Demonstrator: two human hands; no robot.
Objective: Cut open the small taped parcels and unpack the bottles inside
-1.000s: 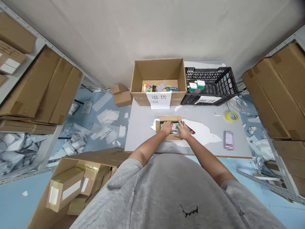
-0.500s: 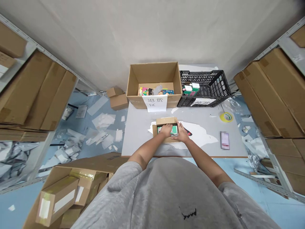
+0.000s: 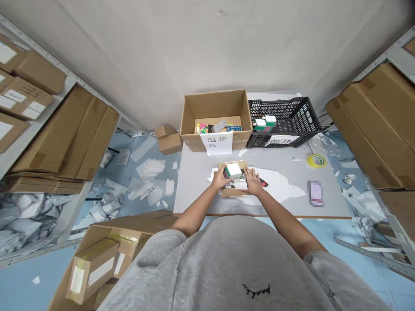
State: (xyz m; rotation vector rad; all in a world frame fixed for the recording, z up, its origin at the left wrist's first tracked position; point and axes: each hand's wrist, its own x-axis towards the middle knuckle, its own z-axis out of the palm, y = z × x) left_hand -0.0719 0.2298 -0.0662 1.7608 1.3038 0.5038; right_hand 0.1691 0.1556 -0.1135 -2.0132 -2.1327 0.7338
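My left hand (image 3: pixel 220 178) is closed round a small green-and-white box (image 3: pixel 234 170), lifted and tilted above an opened cardboard box (image 3: pixel 231 194). Inside the cardboard box some white and grey contents show, too small to name. My right hand (image 3: pixel 253 182) lies against the cardboard box's right side, fingers stretched over its edge. Just right of that hand a black-and-red object (image 3: pixel 264 183) lies on white paper (image 3: pixel 282 183); its kind is unclear.
Behind stand a large cardboard carton (image 3: pixel 215 106) holding colourful packages and a black plastic crate (image 3: pixel 285 123) with green-and-white boxes. A yellow tape roll (image 3: pixel 316 160) and a blurred pink item (image 3: pixel 315 193) lie on the table (image 3: pixel 194 190). Shelves with cartons flank both sides.
My left hand has raised the green-and-white box out of the cardboard box, where it lay before. My right hand stays at the right side. The whole view has shifted slightly.
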